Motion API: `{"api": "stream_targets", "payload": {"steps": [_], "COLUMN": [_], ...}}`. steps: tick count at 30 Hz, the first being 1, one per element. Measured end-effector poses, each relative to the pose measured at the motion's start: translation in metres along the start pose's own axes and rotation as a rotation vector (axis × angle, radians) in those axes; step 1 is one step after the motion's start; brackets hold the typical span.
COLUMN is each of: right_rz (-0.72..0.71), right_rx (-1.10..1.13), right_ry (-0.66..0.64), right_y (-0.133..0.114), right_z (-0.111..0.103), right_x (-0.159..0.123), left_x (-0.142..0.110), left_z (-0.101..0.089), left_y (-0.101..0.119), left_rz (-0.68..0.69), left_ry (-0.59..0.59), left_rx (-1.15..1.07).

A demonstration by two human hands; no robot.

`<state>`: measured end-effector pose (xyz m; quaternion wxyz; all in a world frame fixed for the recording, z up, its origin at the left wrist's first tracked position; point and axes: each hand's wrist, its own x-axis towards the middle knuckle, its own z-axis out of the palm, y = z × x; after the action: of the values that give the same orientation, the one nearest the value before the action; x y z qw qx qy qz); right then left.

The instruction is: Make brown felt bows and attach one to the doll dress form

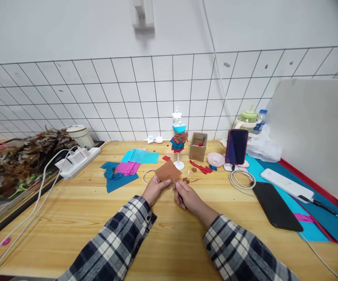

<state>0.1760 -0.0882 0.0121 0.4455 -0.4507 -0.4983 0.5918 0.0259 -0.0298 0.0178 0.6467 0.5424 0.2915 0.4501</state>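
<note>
My left hand (154,189) pinches the lower edge of a brown piece of felt (167,171), holding it up over the wooden table (169,234). My right hand (186,196) is closed on a thin metal tool (175,184), perhaps small scissors or a needle, whose tip meets the felt's lower right edge. Both sleeves are plaid. Just behind the felt stands a small white mannequin (178,136) dressed in blue, red and brown felt with a brown bow.
Blue and pink felt pieces (124,168) lie at the left, a power strip (77,158) beyond them. A cardboard box (198,146), pink dish (215,159), upright phone (237,146), coiled cable (242,179) and a dark flat phone (276,205) sit to the right.
</note>
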Motion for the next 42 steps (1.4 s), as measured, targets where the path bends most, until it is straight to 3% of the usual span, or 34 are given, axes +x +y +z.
{"api": "stream_targets", "payload": {"steps": [20,33,42], "right_rz": [0.04,0.002,0.027], "right_rx": [0.053,-0.028,-0.093], "right_ry": [-0.046,-0.012,-0.013], "right_y": [0.001,0.0,-0.004], "right_z": [-0.007,-0.006,-0.005], "right_x": [-0.007,-0.008,-0.014], "left_x": [-0.001,-0.002,-0.004], "left_z": [0.002,0.003,0.007], "left_y": [-0.001,0.001,0.005], "left_rz": [-0.055,-0.039,-0.032], "left_ry": [0.038,0.025,-0.057], "left_rx": [-0.011,-0.008,0.021]}}
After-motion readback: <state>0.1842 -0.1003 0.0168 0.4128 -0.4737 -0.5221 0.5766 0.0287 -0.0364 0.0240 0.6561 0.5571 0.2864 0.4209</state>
